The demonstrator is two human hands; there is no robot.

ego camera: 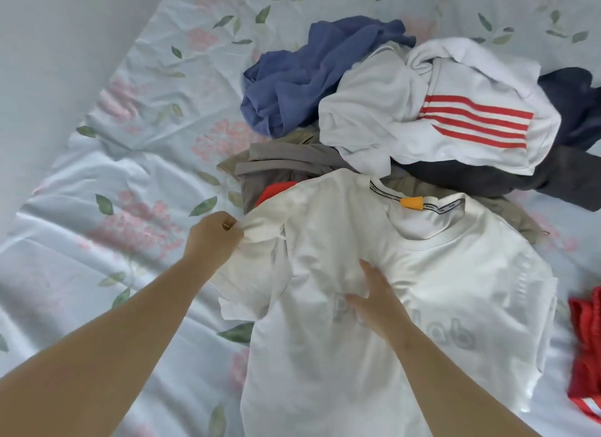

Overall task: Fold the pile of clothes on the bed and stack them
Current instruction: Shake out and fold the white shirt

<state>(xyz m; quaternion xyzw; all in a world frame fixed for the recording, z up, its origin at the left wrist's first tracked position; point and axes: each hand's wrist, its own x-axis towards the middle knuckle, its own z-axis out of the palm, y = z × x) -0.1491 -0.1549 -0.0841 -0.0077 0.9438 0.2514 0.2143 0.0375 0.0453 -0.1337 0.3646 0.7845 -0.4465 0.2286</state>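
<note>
Hands: two, both bare to the forearm.
Left hand (213, 233): at 9 o'clock of the shirt, its fingers pinched the bunched end of the shirt's sleeve.
Right hand (374, 293): lay flat with straight fingers on the chest of the shirt, pressing it down and gripping nothing.
White T-shirt (325, 355): one, spread front-up on the bed at 6 o'clock of the view, with its collar toward 12 o'clock and touching the pile.
Orange tag (411, 202): one, on the inner band of the collar.
Pile of clothes: one heap at 1 o'clock, unfolded, and I counted five pieces by colour (there could be more below).
Pieces in the pile: one blue garment (309, 75), one white garment with red stripes (439, 111), one dark garment (481, 176), one grey-brown garment (276, 166), and one orange-red piece (276, 189).
Red garment (585, 355): one, apart from the pile, at 4 o'clock.
Surface: a pale blue bed sheet (130, 143) with pink flowers and green leaves, wrinkled.
Room: a plain pale wall (48, 46) at 10 o'clock, beside the bed.
Hidden or unclear: the shirt's hem was cut off at the lower edge. The red garment was cut off at the right edge. The grey print on the chest was partly under the right hand, so I could not read it.
</note>
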